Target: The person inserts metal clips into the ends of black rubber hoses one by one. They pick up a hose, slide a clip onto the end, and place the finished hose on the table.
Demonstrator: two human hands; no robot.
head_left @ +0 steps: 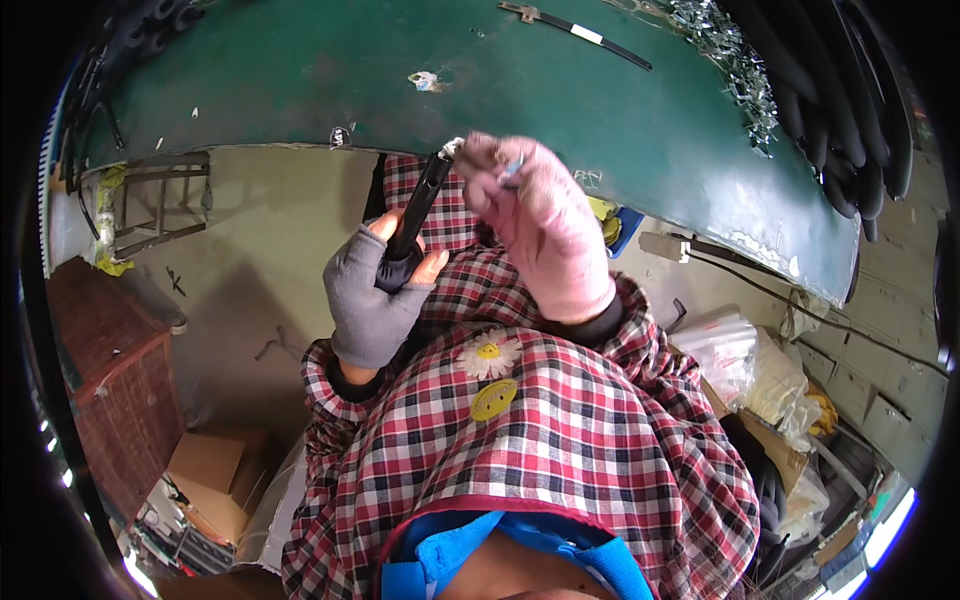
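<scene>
Blue collar [440, 553], yellow patch [493, 400], lettering illegible, gloved hands [362, 305] [556, 235], left gripping black tube [424, 205]

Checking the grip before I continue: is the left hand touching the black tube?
Touching. The head view shows it: the grey-gloved left hand grasps the lower part of the black tube, with no gap.
</scene>
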